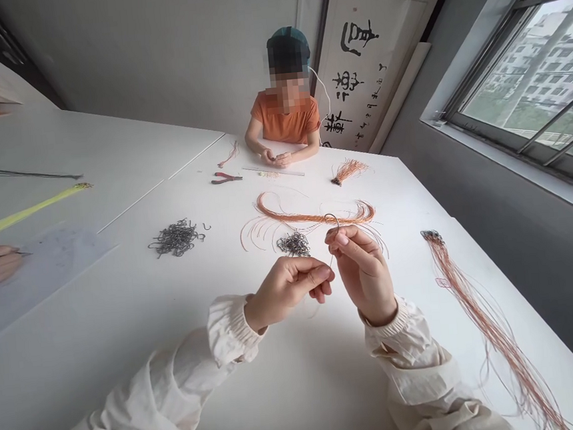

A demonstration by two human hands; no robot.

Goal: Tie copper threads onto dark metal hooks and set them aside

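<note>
1. Table [310, 373]: white, fills most of the frame, carries everything below.
2. Person in orange top [284, 120]: top centre, across the table, both hands close together at the table edge.
3. Long orange strand bundle [480, 305]: right side down to lower right, dark hooks massed at its upper end.
4. Loose orange strand bundle [301, 218]: centre, curved at both ends, partly behind the right hand.
5. Right hand [364, 268]: just right of centre, raised, fingertips pinched on the hook.
6. Left hand [289, 288]: centre, near the right one, thumb and forefinger pinched on the thin strand.
7. Larger hook pile [178, 238]: left of centre, dark, tangled.
8. Smaller hook pile [294, 244]: centre, just beyond the left hand.
9. Pliers [226, 177]: upper centre, red and dark handles.
10. Hook [336, 219]: just right of centre, curve pointing up above the right fingertips.
11. Thin strand [331, 260]: between the two hands; exact attachment to hook too small to tell.
</note>
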